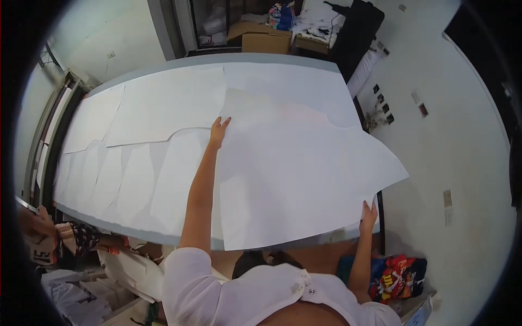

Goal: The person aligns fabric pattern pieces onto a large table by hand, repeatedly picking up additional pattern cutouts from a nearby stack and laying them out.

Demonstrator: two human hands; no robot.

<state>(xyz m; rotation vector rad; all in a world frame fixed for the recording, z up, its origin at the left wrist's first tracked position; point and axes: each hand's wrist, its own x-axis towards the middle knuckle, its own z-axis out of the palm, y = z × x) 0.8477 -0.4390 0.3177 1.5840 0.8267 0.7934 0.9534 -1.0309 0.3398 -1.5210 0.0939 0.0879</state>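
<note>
A large white sheet, like a paper pattern piece, spans the right part of the table, its curved right end sticking out past the table edge. My left hand pinches its left edge near the upper corner, thumb and finger on the margin. At the lower right, my right hand grips the same sheet by the inward-curving edge, fingers partly hidden beneath it. Left of my left hand lies another white cut piece, with several narrower white pieces in front of it.
Under the sheets is a long table with a grey-blue top. Rolls stand at its left end. A person is at the lower left, beside piled cloth. Cardboard boxes sit behind the table; bright folded clothes lie at the lower right.
</note>
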